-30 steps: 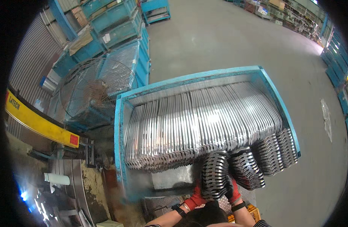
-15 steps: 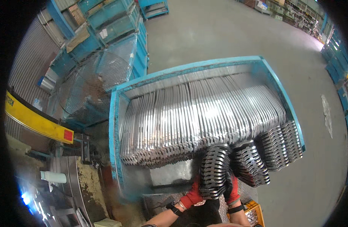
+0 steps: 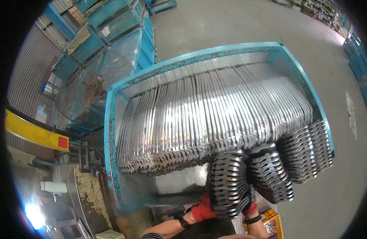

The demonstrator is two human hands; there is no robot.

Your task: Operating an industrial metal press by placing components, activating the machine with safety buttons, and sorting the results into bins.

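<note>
Stack [image 3: 230, 185] I hold: metal, dark, glossy, smooth-edged. My gloves [image 3: 204, 210]: red, matt, cloth-like. Plates [image 3: 207, 107] ahead of me: bright metal, reflective, smooth. Bin [image 3: 108, 131]: painted metal, blue, rim scuffed. Floor [image 3: 239, 28]: smooth, faint sheen. Panel [image 3: 87, 187] at my left: coating flaked, rough. Crate [image 3: 273, 216]: yellow, plastic-looking. Wall [image 3: 28, 75]: ribbed sheet, matt.

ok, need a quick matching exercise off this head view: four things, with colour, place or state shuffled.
1. Left hand and right hand
2. Curved stack of metal pieces
3. Large bin
4. Beam at the left

A. Yellow, with a red patch near one end
B. Gloved, red showing
C. Blue-rimmed, holding a long row of metal pieces
D. Between the two hands

Pairs: 1-B, 2-D, 3-C, 4-A
</note>
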